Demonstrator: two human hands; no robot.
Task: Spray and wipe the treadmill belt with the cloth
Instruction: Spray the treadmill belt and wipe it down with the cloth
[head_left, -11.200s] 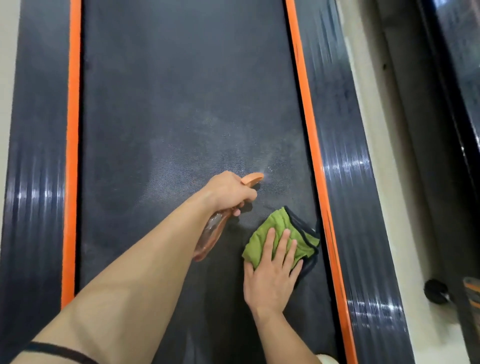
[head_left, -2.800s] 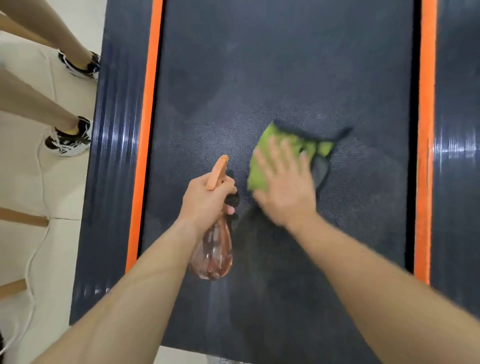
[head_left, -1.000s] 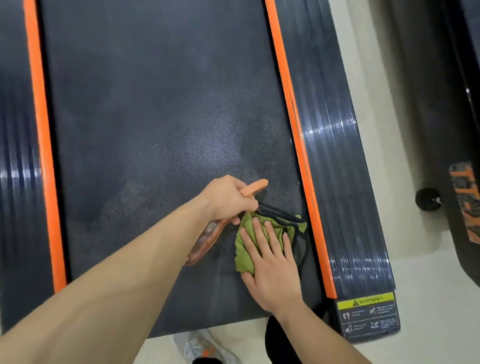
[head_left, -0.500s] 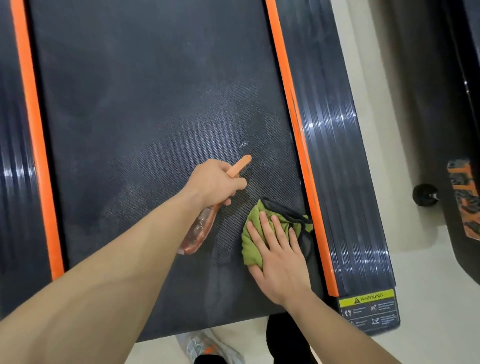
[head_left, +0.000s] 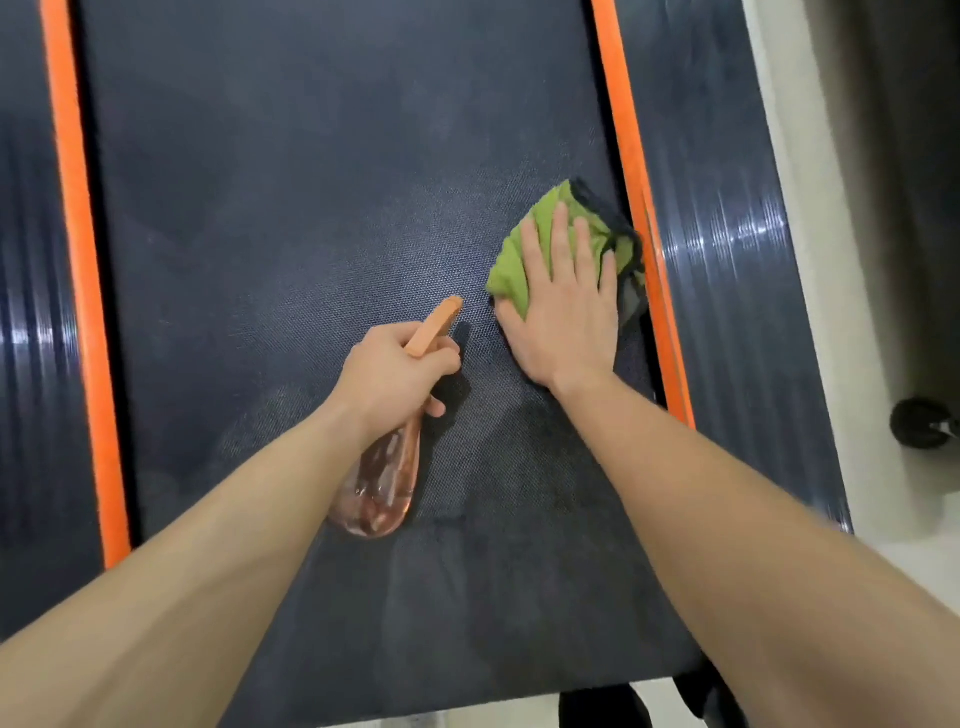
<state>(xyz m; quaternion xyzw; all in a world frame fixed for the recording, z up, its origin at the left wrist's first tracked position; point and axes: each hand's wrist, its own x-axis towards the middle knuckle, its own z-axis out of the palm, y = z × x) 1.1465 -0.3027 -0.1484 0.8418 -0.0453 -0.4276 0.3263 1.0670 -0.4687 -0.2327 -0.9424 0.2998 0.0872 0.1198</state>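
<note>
Cloth: crumpled green cloth (head_left: 540, 244) under my spread right grip (head_left: 566, 317), beside orange side strip (head_left: 641, 208).
Bottle: translucent orange spray bottle (head_left: 384, 483), left grip (head_left: 389, 376) wrapped round.

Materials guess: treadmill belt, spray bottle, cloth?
Treadmill belt: probably rubber or PVC, matte dark, finely dimpled texture.
Spray bottle: clear pink-tinted plastic, glossy and see-through; opaque orange head.
Cloth: soft green fabric, possibly microfibre; crumples into folds, dark edging.

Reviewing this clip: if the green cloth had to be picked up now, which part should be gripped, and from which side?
Probably the bunched green edge of the cloth showing left of the right hand, approached from the middle of the belt: its other side crowds the orange strip.
</note>
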